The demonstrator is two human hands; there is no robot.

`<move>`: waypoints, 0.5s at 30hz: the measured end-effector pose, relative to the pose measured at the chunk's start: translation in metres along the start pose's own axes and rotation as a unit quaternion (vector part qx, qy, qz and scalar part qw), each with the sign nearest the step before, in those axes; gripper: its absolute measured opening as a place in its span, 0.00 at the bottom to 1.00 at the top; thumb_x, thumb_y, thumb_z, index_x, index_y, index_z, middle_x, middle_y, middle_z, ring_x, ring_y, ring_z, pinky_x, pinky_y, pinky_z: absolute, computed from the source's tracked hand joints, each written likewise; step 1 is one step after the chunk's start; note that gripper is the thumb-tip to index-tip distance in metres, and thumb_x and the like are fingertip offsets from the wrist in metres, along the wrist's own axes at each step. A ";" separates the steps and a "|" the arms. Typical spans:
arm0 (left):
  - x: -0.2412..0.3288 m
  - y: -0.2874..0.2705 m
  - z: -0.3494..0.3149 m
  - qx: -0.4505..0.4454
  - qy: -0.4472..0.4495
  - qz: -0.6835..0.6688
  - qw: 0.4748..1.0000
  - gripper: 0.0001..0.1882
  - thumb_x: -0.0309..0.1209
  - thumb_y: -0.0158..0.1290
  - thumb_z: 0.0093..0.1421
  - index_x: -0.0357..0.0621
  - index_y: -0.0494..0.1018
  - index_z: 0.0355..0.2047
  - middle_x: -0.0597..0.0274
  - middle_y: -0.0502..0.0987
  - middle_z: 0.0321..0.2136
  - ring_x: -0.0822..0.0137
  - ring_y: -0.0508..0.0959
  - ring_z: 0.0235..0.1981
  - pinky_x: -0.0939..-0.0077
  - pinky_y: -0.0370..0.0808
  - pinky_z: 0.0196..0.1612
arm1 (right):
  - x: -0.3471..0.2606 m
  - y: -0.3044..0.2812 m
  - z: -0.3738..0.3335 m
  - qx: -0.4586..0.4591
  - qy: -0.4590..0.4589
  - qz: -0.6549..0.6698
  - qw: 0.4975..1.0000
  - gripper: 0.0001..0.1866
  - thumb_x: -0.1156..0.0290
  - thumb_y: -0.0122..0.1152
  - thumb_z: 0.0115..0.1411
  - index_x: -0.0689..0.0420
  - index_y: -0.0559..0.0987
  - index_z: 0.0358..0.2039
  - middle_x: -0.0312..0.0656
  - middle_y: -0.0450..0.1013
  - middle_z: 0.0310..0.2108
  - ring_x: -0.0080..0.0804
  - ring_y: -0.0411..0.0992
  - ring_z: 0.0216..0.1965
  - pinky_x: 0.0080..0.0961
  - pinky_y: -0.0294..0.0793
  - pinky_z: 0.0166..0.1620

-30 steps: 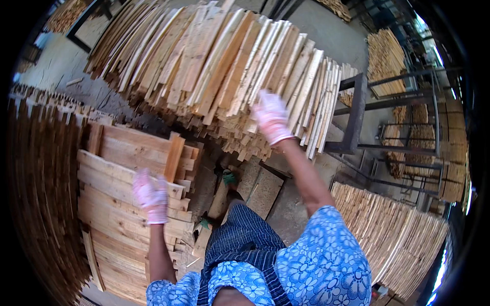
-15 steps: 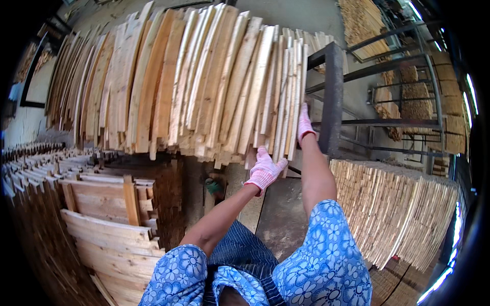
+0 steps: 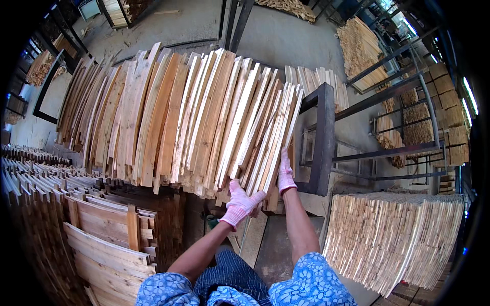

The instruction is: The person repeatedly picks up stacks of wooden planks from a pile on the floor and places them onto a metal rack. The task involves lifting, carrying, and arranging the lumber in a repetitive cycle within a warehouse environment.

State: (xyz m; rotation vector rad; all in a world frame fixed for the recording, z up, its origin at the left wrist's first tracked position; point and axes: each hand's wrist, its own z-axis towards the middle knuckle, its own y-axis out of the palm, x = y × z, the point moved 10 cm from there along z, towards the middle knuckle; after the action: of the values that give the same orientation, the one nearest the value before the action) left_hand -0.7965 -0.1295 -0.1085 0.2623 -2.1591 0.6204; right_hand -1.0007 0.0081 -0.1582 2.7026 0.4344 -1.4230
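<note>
A long row of wooden strips [image 3: 204, 117], packed on edge, runs across in front of me. My left hand [image 3: 241, 204], in a pink-and-white knit glove, lies against the near ends of the strips toward the right of the row. Its thumb sticks out to the right, apart from the fingers. My right hand [image 3: 287, 172], gloved alike, is stretched flat along the outer side of the rightmost strips [image 3: 278, 135]. Those strips lean a little, their far ends to the right. The undersides of both hands are hidden.
A dark metal frame [image 3: 322, 140] stands right beside my right hand. Stacked wood [image 3: 393, 239] is at the near right, and a board stack [image 3: 107, 234] at the near left. Metal racks [image 3: 388, 150] and more wood piles [image 3: 360, 51] stand beyond.
My hands have shifted left relative to the frame, and the rightmost strips have tilted and moved away from it. The view has tipped up, showing more floor behind the row.
</note>
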 end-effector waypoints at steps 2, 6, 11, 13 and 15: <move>0.002 -0.002 -0.010 -0.016 -0.033 -0.098 0.995 0.56 0.48 0.71 0.50 0.31 0.48 0.66 0.39 0.67 0.56 0.48 0.71 0.57 0.60 0.70 0.62 | -0.015 0.008 -0.022 -0.002 -0.004 -0.030 1.000 0.58 0.20 0.43 0.59 0.54 0.54 0.75 0.46 0.50 0.75 0.39 0.50 0.74 0.37 0.47 0.74; 0.013 -0.009 -0.036 -0.029 -0.018 -0.162 0.986 0.47 0.41 0.70 0.53 0.35 0.51 0.61 0.44 0.71 0.48 0.55 0.74 0.52 0.62 0.74 0.55 | -0.019 0.000 -0.037 -0.016 -0.034 -0.044 0.998 0.56 0.23 0.39 0.63 0.61 0.58 0.73 0.49 0.56 0.73 0.40 0.53 0.73 0.34 0.49 0.73; -0.039 -0.053 -0.126 -0.005 0.021 -0.099 0.995 0.46 0.46 0.72 0.50 0.33 0.54 0.54 0.45 0.71 0.43 0.57 0.75 0.47 0.63 0.75 0.53 | 0.041 0.016 -0.133 -0.106 -0.016 0.036 0.994 0.51 0.27 0.44 0.65 0.58 0.60 0.73 0.45 0.59 0.72 0.40 0.57 0.71 0.36 0.53 0.73; -0.056 -0.089 -0.152 -0.097 -0.011 -0.094 0.991 0.46 0.50 0.71 0.50 0.33 0.57 0.53 0.47 0.72 0.43 0.57 0.75 0.47 0.63 0.73 0.56 | 0.070 0.036 -0.163 -0.133 0.050 0.150 0.978 0.50 0.28 0.48 0.64 0.55 0.60 0.73 0.44 0.59 0.72 0.42 0.57 0.71 0.41 0.54 0.73; -0.067 -0.111 -0.136 -0.212 -0.015 0.012 0.977 0.45 0.56 0.68 0.52 0.36 0.61 0.54 0.47 0.74 0.47 0.57 0.74 0.52 0.64 0.69 0.61 | 0.085 0.051 -0.174 -0.148 0.105 0.267 0.947 0.52 0.26 0.52 0.60 0.52 0.60 0.73 0.46 0.60 0.70 0.45 0.60 0.70 0.47 0.59 0.71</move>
State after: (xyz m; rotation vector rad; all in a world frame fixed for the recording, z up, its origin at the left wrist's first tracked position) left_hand -0.6183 -0.1563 -0.0539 0.0143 -2.2629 0.1567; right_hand -0.8025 0.0089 -0.1318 2.4613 -0.0796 -0.8545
